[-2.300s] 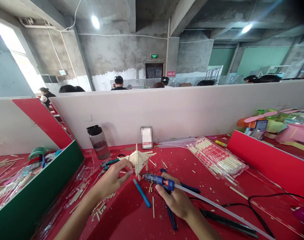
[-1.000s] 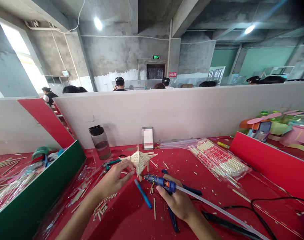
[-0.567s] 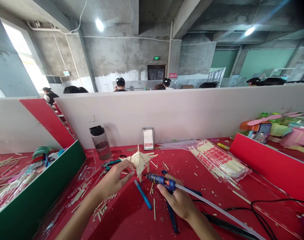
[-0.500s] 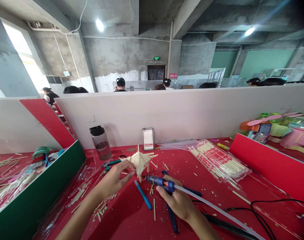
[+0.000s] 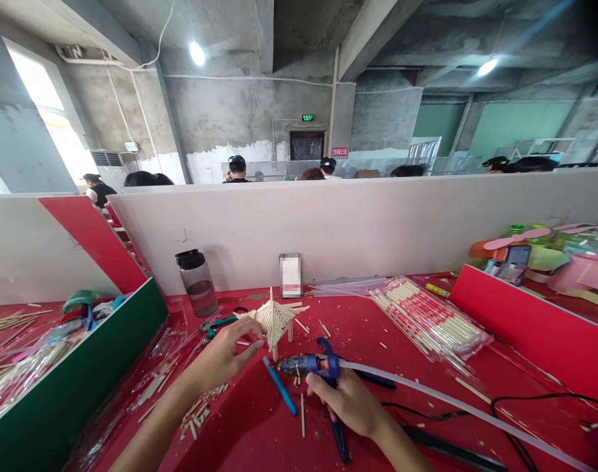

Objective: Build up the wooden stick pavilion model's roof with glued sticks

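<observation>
A small model built of pale wooden sticks (image 5: 275,319), with slanted, roof-like faces, stands on the red tabletop. At its left side my left hand (image 5: 237,344) has its fingers bent around the edge, pinching it; the fingertips are partly hidden. My right hand (image 5: 348,396) grips a blue hot glue gun (image 5: 306,366), its nozzle pointing left, just below the model's lower corner and apart from it. A long whitish glue stick (image 5: 427,393) trails out of the gun's back to the lower right. Under the nozzle lies a blue pen (image 5: 282,388).
Behind the model stand a phone-like device (image 5: 291,275) and a water bottle (image 5: 197,282). Bagged sticks (image 5: 427,318) lie at right. Dark-handled pliers (image 5: 338,439), black cables (image 5: 505,400) and stick scraps (image 5: 198,413) surround my hands. Green (image 5: 82,367) and red (image 5: 535,321) dividers flank the table.
My right hand has brought the glue gun slightly left and down, and it now lies more level. The glue stick's tail has swung up to the right. My left hand stays at the model.
</observation>
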`<move>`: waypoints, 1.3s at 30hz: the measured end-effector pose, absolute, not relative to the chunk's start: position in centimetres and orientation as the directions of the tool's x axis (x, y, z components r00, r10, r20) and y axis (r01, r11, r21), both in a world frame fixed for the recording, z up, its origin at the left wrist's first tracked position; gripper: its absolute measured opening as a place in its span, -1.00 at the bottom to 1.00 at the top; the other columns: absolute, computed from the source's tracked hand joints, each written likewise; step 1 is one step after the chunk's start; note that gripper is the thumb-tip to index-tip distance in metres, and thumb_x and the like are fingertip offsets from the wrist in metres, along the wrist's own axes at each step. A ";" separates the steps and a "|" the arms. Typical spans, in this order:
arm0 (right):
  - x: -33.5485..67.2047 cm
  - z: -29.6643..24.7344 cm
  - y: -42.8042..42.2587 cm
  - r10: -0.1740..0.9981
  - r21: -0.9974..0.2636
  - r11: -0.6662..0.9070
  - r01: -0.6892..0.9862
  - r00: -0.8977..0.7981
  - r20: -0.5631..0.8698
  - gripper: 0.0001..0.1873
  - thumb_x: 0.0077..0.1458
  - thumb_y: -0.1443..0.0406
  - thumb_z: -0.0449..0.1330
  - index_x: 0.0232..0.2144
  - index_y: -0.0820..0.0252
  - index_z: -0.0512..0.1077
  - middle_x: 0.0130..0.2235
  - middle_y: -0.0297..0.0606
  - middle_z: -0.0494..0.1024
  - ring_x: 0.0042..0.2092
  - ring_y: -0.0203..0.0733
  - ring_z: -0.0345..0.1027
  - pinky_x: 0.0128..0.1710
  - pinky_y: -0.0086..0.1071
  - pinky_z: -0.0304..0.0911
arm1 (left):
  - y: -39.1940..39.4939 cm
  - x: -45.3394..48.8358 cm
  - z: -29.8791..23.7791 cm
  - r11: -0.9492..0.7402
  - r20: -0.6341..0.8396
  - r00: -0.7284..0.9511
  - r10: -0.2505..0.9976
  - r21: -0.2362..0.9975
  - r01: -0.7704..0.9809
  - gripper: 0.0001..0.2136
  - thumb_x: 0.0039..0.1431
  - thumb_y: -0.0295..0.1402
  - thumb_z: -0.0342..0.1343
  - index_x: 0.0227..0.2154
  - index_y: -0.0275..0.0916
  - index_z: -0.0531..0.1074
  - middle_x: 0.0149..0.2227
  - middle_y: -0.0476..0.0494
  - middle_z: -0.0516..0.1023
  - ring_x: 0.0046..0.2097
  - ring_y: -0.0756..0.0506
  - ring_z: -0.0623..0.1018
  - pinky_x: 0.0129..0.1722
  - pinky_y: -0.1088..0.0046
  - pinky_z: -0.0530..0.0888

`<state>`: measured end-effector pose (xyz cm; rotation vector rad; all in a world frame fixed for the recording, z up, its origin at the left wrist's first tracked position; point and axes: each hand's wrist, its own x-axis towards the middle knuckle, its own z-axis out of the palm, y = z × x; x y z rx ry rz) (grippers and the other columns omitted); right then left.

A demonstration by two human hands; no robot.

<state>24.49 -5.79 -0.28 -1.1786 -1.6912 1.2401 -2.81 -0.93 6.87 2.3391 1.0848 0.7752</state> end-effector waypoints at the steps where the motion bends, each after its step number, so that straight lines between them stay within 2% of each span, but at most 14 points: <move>1: 24.4 -0.2 -5.8 0.938 -0.972 0.099 0.213 -0.346 0.020 -0.37 0.15 -0.25 0.08 -0.40 0.20 0.44 -0.53 -0.42 0.35 -0.61 -0.36 0.23 -0.60 -0.48 0.14 | -0.9 -2.8 6.9 -0.593 0.302 0.533 0.790 0.597 0.541 -0.82 0.40 -0.25 -0.01 -0.30 -0.18 0.39 -0.14 -0.14 0.55 -0.13 -0.11 0.52 -0.08 0.38 0.42; 4: 24.4 0.0 -5.5 0.965 -0.987 0.053 0.152 -0.262 0.011 -0.30 0.13 -0.31 0.02 -0.43 0.21 0.41 -0.58 -0.47 0.28 -0.65 -0.38 0.19 -0.63 -0.50 0.12 | -0.9 -2.8 6.8 -0.595 0.299 0.538 0.788 0.594 0.542 -0.81 0.41 -0.24 -0.02 -0.29 -0.19 0.38 -0.15 -0.15 0.55 -0.13 -0.11 0.52 -0.08 0.37 0.43; 6: 24.8 0.2 -5.3 0.977 -0.977 0.047 0.206 -0.215 0.001 -0.31 0.15 -0.30 0.03 -0.45 0.21 0.40 -0.62 -0.49 0.25 -0.67 -0.39 0.18 -0.65 -0.51 0.09 | -0.9 -2.8 6.8 -0.596 0.297 0.542 0.786 0.595 0.539 -0.81 0.41 -0.23 -0.02 -0.29 -0.19 0.39 -0.15 -0.17 0.56 -0.12 -0.12 0.53 -0.08 0.36 0.43; 8: 25.4 0.5 -5.3 0.941 -0.970 0.029 0.243 -0.335 -0.056 -0.34 0.13 -0.28 0.10 -0.45 0.22 0.41 -0.63 -0.49 0.25 -0.68 -0.40 0.15 -0.69 -0.53 0.04 | -0.9 -2.8 6.8 -0.597 0.300 0.542 0.785 0.600 0.532 -0.80 0.41 -0.23 -0.02 -0.29 -0.19 0.39 -0.15 -0.17 0.56 -0.12 -0.13 0.53 -0.07 0.35 0.44; 11: 26.2 1.0 -5.7 0.800 -0.994 -0.036 0.101 -0.594 -0.089 -0.32 0.02 -0.30 0.19 -0.42 0.24 0.46 -0.53 -0.39 0.38 -0.63 -0.42 0.15 -0.69 -0.55 0.08 | -0.9 -2.9 6.9 -0.592 0.297 0.537 0.789 0.602 0.537 -0.80 0.41 -0.21 -0.02 -0.28 -0.19 0.40 -0.14 -0.18 0.56 -0.13 -0.13 0.53 -0.08 0.35 0.44; 15: 27.7 1.4 -5.7 0.787 -0.974 -0.132 -0.183 -0.616 0.009 -0.23 0.03 -0.37 0.09 -0.37 0.25 0.47 -0.41 -0.24 0.48 -0.47 -0.30 0.36 -0.47 -0.44 0.36 | -1.1 -3.2 7.5 -0.585 0.283 0.538 0.794 0.594 0.552 -0.80 0.41 -0.21 -0.04 -0.24 -0.18 0.41 -0.13 -0.16 0.55 -0.13 -0.12 0.53 -0.09 0.36 0.44; 18: 29.3 1.4 -5.4 0.768 -0.952 -0.231 -0.203 -0.639 -0.050 -0.22 0.08 -0.36 0.04 -0.33 0.26 0.46 -0.38 -0.17 0.51 -0.40 -0.21 0.43 -0.42 -0.37 0.41 | -1.3 -3.4 8.1 -0.590 0.295 0.535 0.792 0.593 0.547 -0.81 0.42 -0.23 -0.05 -0.24 -0.17 0.40 -0.12 -0.15 0.55 -0.11 -0.12 0.53 -0.07 0.36 0.44; 20: 30.2 1.3 -5.1 0.768 -0.952 -0.251 -0.176 -0.634 -0.085 -0.32 0.08 -0.28 0.17 -0.29 0.25 0.44 -0.32 -0.16 0.52 -0.37 -0.21 0.45 -0.46 -0.40 0.40 | -1.4 -3.5 8.5 -0.593 0.307 0.528 0.792 0.594 0.544 -0.81 0.42 -0.23 -0.04 -0.25 -0.17 0.40 -0.12 -0.14 0.55 -0.11 -0.12 0.53 -0.07 0.35 0.44; 23: 31.2 1.3 -4.8 0.822 -0.958 -0.195 -0.208 -0.567 -0.045 -0.49 0.04 -0.07 0.37 -0.18 0.17 0.40 -0.21 -0.21 0.53 -0.24 -0.15 0.50 -0.35 -0.34 0.45 | -1.5 -3.8 9.0 -0.592 0.324 0.514 0.795 0.598 0.539 -0.79 0.42 -0.20 -0.04 -0.27 -0.17 0.39 -0.14 -0.14 0.55 -0.13 -0.12 0.54 -0.09 0.36 0.45; 26: 31.6 1.5 -4.5 0.875 -0.972 -0.114 -0.204 -0.484 -0.001 -0.49 0.04 -0.01 0.39 -0.10 0.11 0.36 -0.20 -0.24 0.53 -0.18 -0.10 0.51 -0.31 -0.30 0.45 | -1.7 -4.0 9.5 -0.599 0.345 0.503 0.793 0.592 0.539 -0.79 0.41 -0.18 -0.03 -0.25 -0.17 0.39 -0.16 -0.14 0.57 -0.16 -0.13 0.55 -0.13 0.36 0.47; 30: 31.7 1.5 -3.3 0.964 -0.998 0.023 -0.054 -0.264 0.037 -0.46 0.14 -0.03 0.27 0.05 0.08 0.28 -0.18 -0.21 0.55 -0.22 -0.11 0.52 -0.41 -0.35 0.42 | -1.9 -4.3 10.0 -0.610 0.357 0.504 0.786 0.576 0.544 -0.78 0.40 -0.16 -0.03 -0.23 -0.17 0.42 -0.16 -0.15 0.59 -0.16 -0.14 0.57 -0.13 0.34 0.50; 33: 31.9 1.0 -1.5 0.999 -0.948 0.014 0.319 -0.036 0.003 -0.68 0.30 0.08 0.02 -0.03 0.12 0.29 -0.15 -0.18 0.55 -0.22 -0.13 0.55 -0.42 -0.37 0.42 | -2.0 -4.4 10.1 -0.612 0.362 0.503 0.785 0.578 0.540 -0.77 0.40 -0.17 -0.03 -0.24 -0.17 0.44 -0.15 -0.16 0.59 -0.15 -0.14 0.57 -0.12 0.35 0.51; 37: 32.5 0.1 0.9 0.996 -0.829 -0.093 0.551 0.065 -0.068 -0.75 0.27 0.23 0.00 -0.05 0.18 0.31 -0.46 -0.32 0.53 -0.45 -0.13 0.50 -0.54 -0.42 0.28 | -1.9 -4.3 9.8 -0.618 0.371 0.505 0.779 0.587 0.523 -0.79 0.40 -0.19 -0.03 -0.24 -0.17 0.42 -0.15 -0.15 0.57 -0.15 -0.14 0.56 -0.13 0.35 0.50; 39: 32.8 -0.1 1.9 0.994 -0.757 -0.105 0.645 0.089 -0.061 -0.74 0.26 0.24 0.05 -0.04 0.19 0.36 -0.47 -0.29 0.57 -0.41 -0.10 0.53 -0.45 -0.39 0.32 | -1.9 -4.1 9.6 -0.626 0.368 0.519 0.772 0.585 0.515 -0.80 0.40 -0.22 -0.03 -0.26 -0.17 0.42 -0.17 -0.15 0.57 -0.16 -0.13 0.55 -0.12 0.35 0.49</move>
